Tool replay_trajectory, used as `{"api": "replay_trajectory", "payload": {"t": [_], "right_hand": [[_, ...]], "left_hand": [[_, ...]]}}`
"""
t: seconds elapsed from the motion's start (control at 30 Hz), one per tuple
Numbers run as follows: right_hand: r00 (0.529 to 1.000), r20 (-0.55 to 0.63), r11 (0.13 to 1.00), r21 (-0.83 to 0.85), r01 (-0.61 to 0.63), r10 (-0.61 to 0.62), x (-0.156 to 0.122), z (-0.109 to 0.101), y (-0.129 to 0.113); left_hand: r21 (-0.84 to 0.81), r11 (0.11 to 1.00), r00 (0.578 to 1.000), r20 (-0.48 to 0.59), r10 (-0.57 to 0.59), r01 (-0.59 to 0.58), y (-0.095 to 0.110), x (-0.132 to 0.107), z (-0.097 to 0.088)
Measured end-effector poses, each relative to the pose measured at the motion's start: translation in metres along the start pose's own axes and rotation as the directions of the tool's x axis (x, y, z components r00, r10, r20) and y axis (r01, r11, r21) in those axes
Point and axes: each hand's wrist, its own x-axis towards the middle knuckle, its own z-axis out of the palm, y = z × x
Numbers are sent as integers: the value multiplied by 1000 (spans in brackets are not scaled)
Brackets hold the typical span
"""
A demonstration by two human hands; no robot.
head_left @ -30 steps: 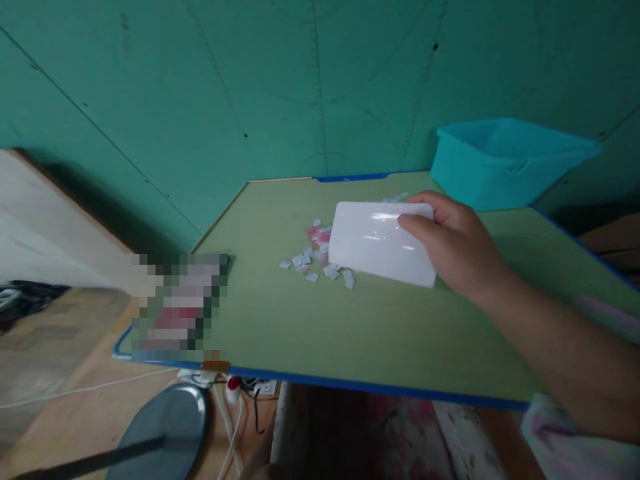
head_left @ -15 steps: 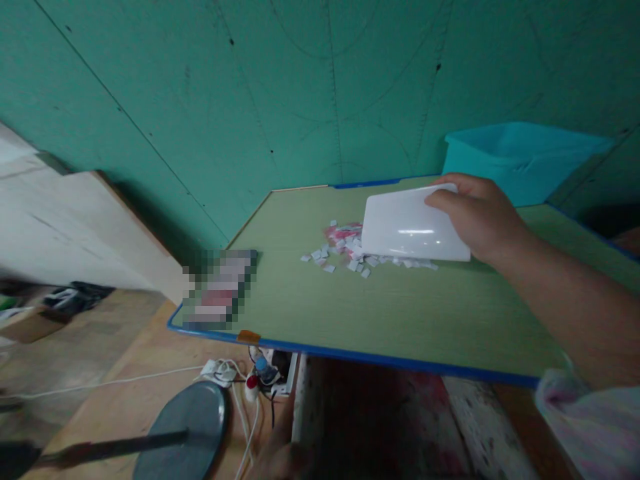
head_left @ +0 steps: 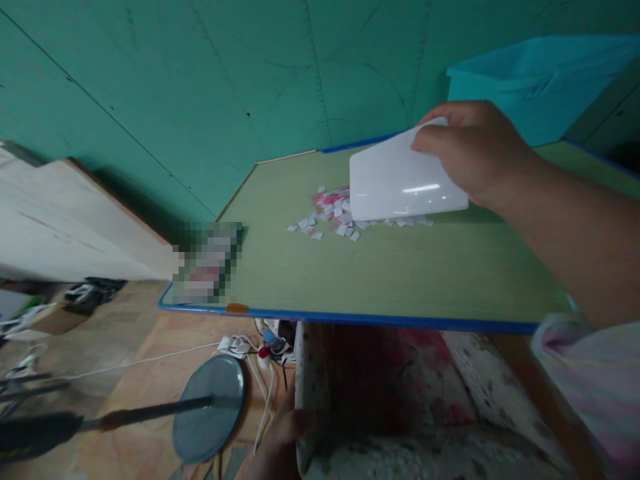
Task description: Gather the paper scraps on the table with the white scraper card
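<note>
My right hand (head_left: 470, 150) grips a glossy white plastic tray or shallow box (head_left: 395, 177) by its upper right edge, thumb on the near face. It is tipped up so that one smooth face is toward me; its other side is hidden. Beside and below it, a loose heap of small white square pieces (head_left: 345, 213), with pinkish ones (head_left: 330, 199) among them, lies on the green tabletop (head_left: 380, 273). Low in the view, my left hand (head_left: 287, 430) is at the edge of a stained white surface (head_left: 313, 387) under the table; its fingers are dim and mostly hidden.
A turquoise bin (head_left: 525, 93) stands at the table's back right against the green wall (head_left: 150, 80). A pixelated flat object (head_left: 207, 263) lies at the left end. Below are a round grey stool or stand base (head_left: 210, 407), white cables (head_left: 150, 360) and a power strip (head_left: 234, 345).
The camera view has tilted down, so the table sits higher in the picture. My right hand still holds the white tray by the heap, at a slightly different tilt. My left hand shows more.
</note>
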Motion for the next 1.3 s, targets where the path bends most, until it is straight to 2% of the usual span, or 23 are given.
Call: {"api": "replay_trajectory", "payload": {"t": [0.1, 0.23, 0.3, 0.37, 0.47, 0.53, 0.63, 0.67, 0.77, 0.83, 0.87, 0.97, 1.03, 1.1, 1.17, 1.23, 1.3], "right_hand": [[1000, 2, 1000, 6, 14, -14, -1, 1, 1], [1000, -11, 999, 27, -19, 20, -4, 2, -1], [999, -10, 998, 46, -36, 36, -5, 1, -3], [1000, -5, 998, 54, -29, 30, -5, 1, -4], [1000, 1, 1000, 29, -2, 2, -5, 3, -5], [999, 18, 999, 19, 40, -41, -7, 5, -6], [995, 78, 997, 45, 57, -61, -9, 7, -8], [994, 85, 996, 64, 57, -62, -9, 7, -8], [995, 79, 994, 93, 52, -60, -8, 5, -10], [996, 69, 994, 100, 49, -56, -9, 4, -10], [996, 67, 993, 110, 47, -55, -9, 4, -9], [996, 69, 989, 139, 44, -54, -10, 6, -7], [995, 89, 992, 124, 26, -37, -10, 7, -5], [994, 107, 997, 73, 3, -11, -8, 7, -4], [996, 84, 1000, 13, 0, -1, -5, 4, -3], [999, 47, 1000, -23, 4, -3, -3, -1, -3], [999, 34, 1000, -21, 4, -3, -2, -5, -3]], "left_hand": [[9, 997, 997, 3, 81, -81, 2, 0, 11], [-4, 992, 987, 107, 123, -124, 1, 2, 0], [9, 994, 989, 102, 111, -113, 0, 3, -5], [18, 990, 984, 111, 138, -140, 1, 7, -5], [8, 979, 963, 183, 197, -202, 4, 19, -2], [2, 984, 974, 145, 176, -178, 5, 27, -1], [-7, 989, 989, 19, 147, -147, 3, 31, -1], [-28, 989, 989, 22, 147, -146, 2, 30, 0], [-24, 1000, 996, 89, 22, -20, -1, 21, -1], [36, 999, 995, 95, -26, 23, -2, 18, -6], [63, 998, 996, 94, -8, 2, -2, 19, -10], [137, 982, 988, 108, 114, -129, 2, 27, -25], [177, 960, 976, 73, 207, -217, 4, 32, -34], [139, 947, 957, 15, 289, -288, 4, 35, -40], [55, 947, 948, -12, 317, -316, 1, 37, -45], [27, 949, 949, 40, 312, -313, -3, 39, -54], [130, 934, 942, 84, 324, -332, -6, 43, -67]]}}
